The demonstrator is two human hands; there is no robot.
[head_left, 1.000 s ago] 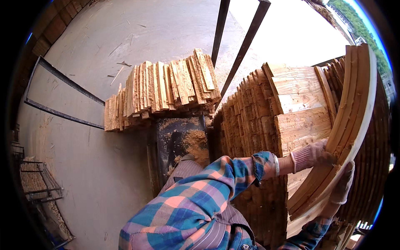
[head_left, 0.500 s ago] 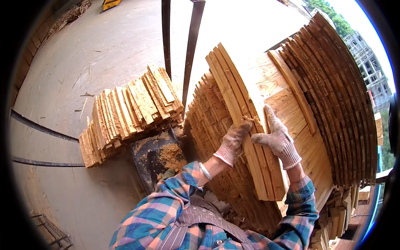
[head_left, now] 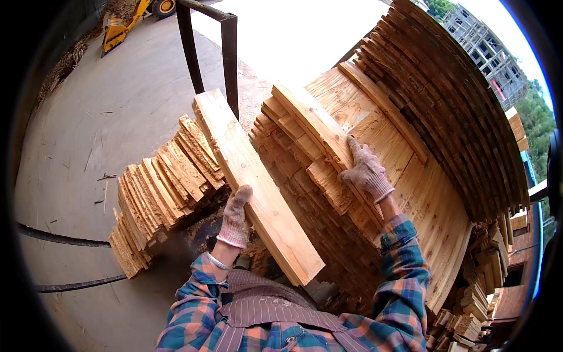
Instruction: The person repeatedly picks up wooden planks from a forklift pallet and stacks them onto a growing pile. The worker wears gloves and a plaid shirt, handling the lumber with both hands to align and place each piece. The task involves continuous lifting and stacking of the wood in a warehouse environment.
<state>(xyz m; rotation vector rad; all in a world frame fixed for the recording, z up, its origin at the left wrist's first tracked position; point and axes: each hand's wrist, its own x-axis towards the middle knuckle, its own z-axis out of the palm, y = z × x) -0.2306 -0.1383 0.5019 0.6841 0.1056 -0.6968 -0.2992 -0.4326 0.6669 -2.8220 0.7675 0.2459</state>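
Note:
A thick pale plank slants across the middle, and my gloved left hand is closed around its lower left side. The plank's far end hangs over a row of rough-edged boards on the left. My gloved right hand lies with thumb and fingers spread on the edge of another plank. That plank rests along the near side of a large wood stack, whose top shows broad flat boards. Beneath it, the stack's rough board ends face me.
Dark layered boards rise in a curved wall at the right. A metal frame stands beyond the planks. Sawdust and loose wood scraps lie about. A yellow loader is at the far left. Cut wood pieces pile at lower right.
My left hand has moved left and nearer with one plank, parting it from the plank by my right hand. The view has shifted, bringing more of the yellow loader into sight.

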